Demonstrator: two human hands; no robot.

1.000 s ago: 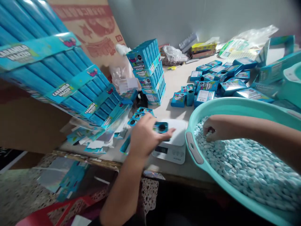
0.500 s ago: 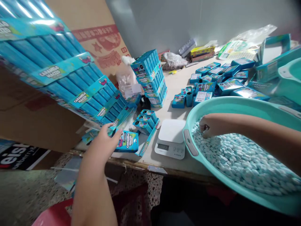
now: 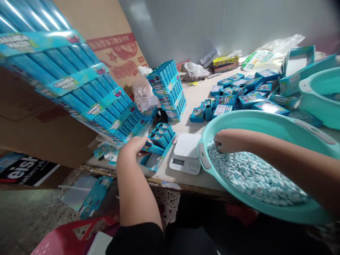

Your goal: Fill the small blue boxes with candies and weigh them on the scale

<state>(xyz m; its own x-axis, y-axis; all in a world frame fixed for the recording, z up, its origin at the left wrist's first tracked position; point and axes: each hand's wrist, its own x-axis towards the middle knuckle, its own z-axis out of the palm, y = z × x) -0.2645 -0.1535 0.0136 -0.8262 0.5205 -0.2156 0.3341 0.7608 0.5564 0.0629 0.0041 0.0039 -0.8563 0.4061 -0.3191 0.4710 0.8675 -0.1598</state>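
Observation:
My left hand [image 3: 135,146] is closed on a small blue candy box [image 3: 155,148], which it holds tilted at the display tray [image 3: 160,163]. Several similar boxes [image 3: 160,135] stand upright in the back part of that tray. Inside the large turquoise tub [image 3: 247,117], my right hand [image 3: 223,140] rests in the pale blue candies [image 3: 255,177]; its fingers are curled down and partly buried, so what they hold is hidden. Between the tray and the tub sits a white scale [image 3: 186,152].
Stacked filled trays [image 3: 170,92] stand behind, and a tall wrapped stack [image 3: 87,88] leans at the left by a cardboard box [image 3: 114,46]. Loose blue boxes [image 3: 247,92] lie behind the tub. A second turquoise tub [image 3: 318,95] is at the right.
My left hand has moved right and taken hold of a box, now tilted at the tray's front part. My right hand stays in the candies. The view has shifted slightly.

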